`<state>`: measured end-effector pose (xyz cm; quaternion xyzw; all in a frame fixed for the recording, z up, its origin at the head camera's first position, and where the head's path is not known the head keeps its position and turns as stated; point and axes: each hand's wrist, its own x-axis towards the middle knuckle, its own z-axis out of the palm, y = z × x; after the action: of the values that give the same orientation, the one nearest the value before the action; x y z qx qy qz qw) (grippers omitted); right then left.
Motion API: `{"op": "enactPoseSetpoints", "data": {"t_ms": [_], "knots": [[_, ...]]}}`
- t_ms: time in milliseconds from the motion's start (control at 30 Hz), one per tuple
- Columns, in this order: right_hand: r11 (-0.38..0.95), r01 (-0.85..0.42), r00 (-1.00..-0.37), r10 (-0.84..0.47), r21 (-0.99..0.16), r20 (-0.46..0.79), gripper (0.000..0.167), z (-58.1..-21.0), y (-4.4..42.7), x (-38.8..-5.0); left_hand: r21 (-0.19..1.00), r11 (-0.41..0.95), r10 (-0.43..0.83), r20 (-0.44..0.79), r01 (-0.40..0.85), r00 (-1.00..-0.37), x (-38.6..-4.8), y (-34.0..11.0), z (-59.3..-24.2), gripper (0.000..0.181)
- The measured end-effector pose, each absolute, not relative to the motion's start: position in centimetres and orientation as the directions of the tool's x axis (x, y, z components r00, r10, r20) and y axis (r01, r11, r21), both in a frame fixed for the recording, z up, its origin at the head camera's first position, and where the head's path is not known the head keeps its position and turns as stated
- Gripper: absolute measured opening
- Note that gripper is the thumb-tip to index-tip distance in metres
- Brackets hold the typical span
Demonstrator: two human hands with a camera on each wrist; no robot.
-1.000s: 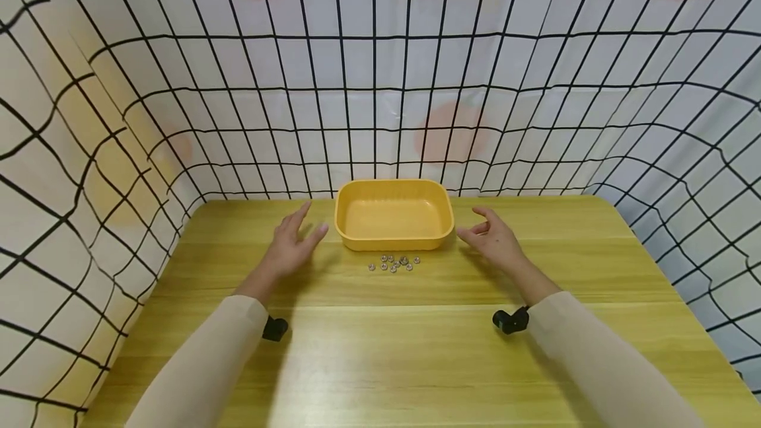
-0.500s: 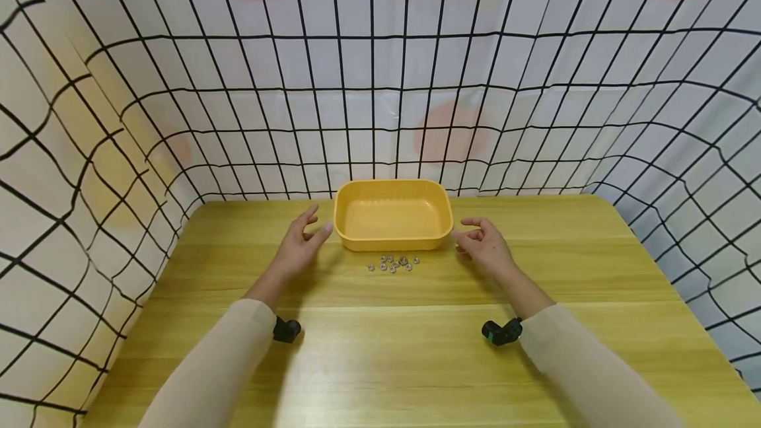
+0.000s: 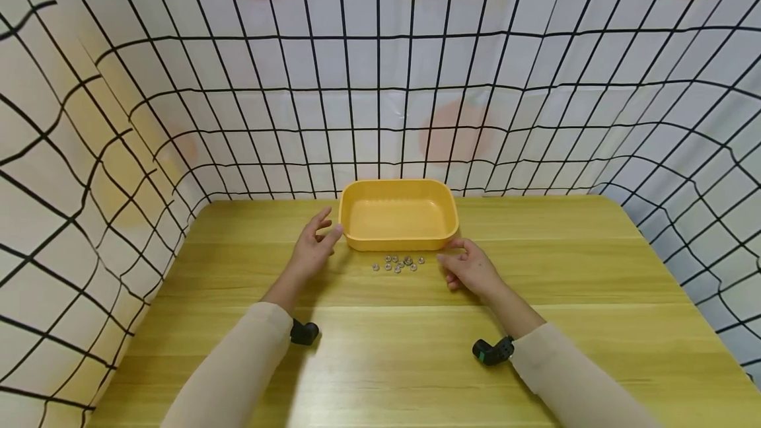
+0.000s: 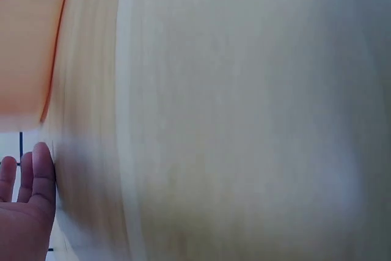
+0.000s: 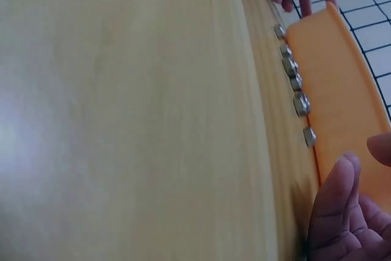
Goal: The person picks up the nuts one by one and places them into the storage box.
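A yellow rectangular plastic tray stands at the back of the table, nothing in it. Just in front of it, several small silver metal nuts lie loosely grouped. The left hand is at the tray's left side, fingers relaxed, its thumb close to the rim; contact is unclear. Off the tray's front right corner, the right hand has loosely bent fingers, near the rightmost nut and holding nothing. In the right wrist view the nuts line the tray's front wall, with thumb and fingers of the right hand apart.
The wooden table extends forward and to both sides. A black grid net over a white patterned sheet rises behind the tray and along both sides. Black wrist cameras sit below the beige sleeves.
The right hand has come down and left, from the tray's right side to its front corner near the nuts. The left hand has moved slightly right, closer to the tray. Tray and nuts stay put.
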<state>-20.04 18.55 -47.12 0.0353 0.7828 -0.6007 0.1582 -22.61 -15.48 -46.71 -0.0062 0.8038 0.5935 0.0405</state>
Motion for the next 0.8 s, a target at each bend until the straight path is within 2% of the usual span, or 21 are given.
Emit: {"op": "enactPoseSetpoints", "data": {"t_ms": [467, 800], "knots": [[0.264, 0.263, -0.932, -0.181, -0.928, -0.315, 0.047, -48.0, 16.9, -19.6, 0.981, 0.154, -0.09, -0.103, -0.115, -0.991, -23.4, -13.5, -47.1, 0.056], [0.336, 0.249, -0.928, -0.187, -0.908, -0.324, 0.047, -48.2, 16.0, -20.0, 0.986, 0.148, -0.18, -0.043, -0.07, -0.983, -24.1, -12.6, -47.8, 0.047]]}}
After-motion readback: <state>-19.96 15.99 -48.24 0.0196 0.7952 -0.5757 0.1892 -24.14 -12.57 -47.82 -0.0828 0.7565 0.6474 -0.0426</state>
